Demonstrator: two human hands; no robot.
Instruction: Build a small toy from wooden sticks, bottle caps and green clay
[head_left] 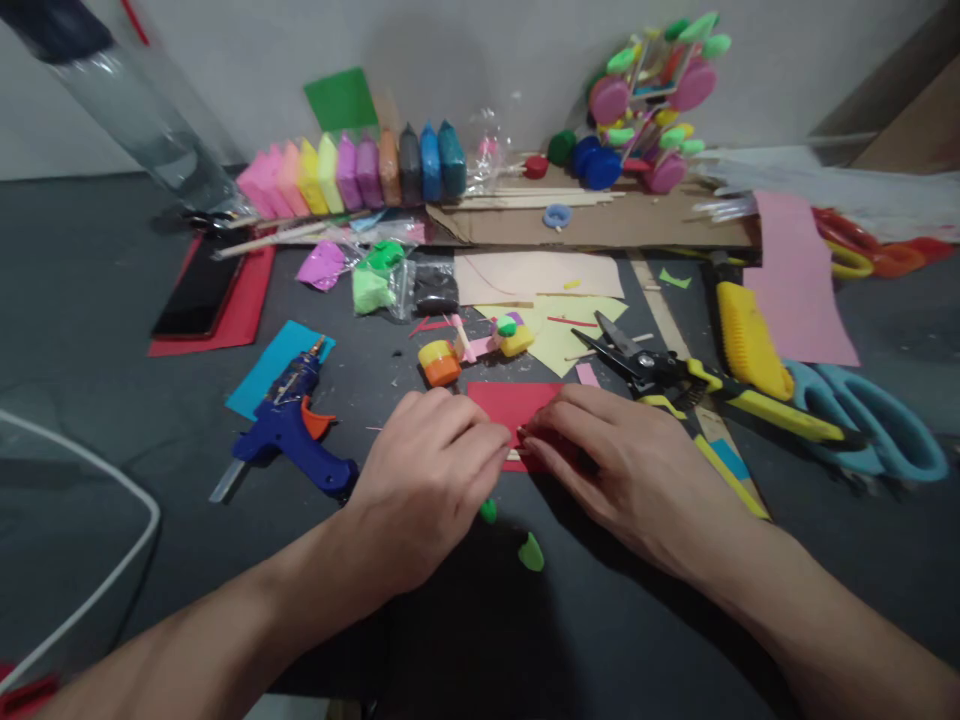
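My left hand (435,470) and my right hand (622,460) meet fingertip to fingertip over a red paper piece (514,402) on the dark table. Both hands are closed in a pinch; between the fingertips a thin pale stick seems to lie on the paper, though it is too small to name surely. Two small green clay bits (531,552) lie just in front of my left hand. A small clay-and-stick model (469,352) in yellow, orange and pink sits just beyond the red paper.
A blue glue gun (292,430) lies at left on blue paper. Yellow-handled pliers (660,378), a yellow utility knife (750,340) and blue scissors (870,420) lie at right. Coloured clay packs (360,172) and a clay model (652,100) stand at the back wall.
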